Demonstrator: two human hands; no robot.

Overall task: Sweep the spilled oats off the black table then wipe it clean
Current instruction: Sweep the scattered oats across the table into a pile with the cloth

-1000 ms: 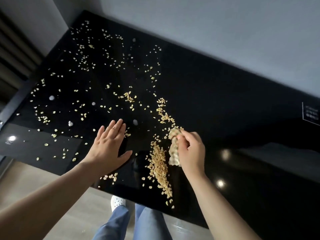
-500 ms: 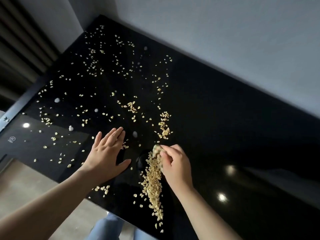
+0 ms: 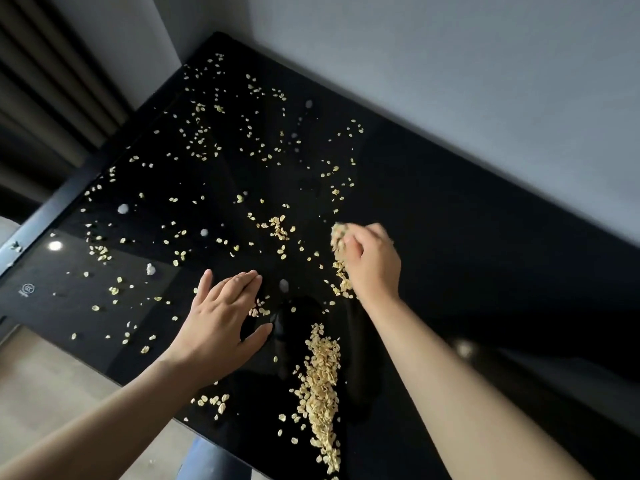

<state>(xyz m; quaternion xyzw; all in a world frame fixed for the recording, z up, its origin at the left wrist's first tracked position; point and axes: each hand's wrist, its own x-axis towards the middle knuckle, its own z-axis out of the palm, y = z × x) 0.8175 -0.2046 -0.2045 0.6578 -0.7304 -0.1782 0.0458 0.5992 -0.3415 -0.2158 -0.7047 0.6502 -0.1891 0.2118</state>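
While right hand [image 3: 372, 261] curls fingers round pale wad [image 3: 337, 235], blurred, left hand [image 3: 221, 327] flat, fingers together. Oats [image 3: 320, 382] ridged at 6 o'clock, scattered toward 11 on black table [image 3: 450, 237]. Best: long overlapping strokes toward ridge.

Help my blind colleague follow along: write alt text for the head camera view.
A person's right hand grips a pale wad, blurred, over a glossy black table strewn with oats. The left hand is open, fingers straight, left of a dense ridge of oats near the front edge.
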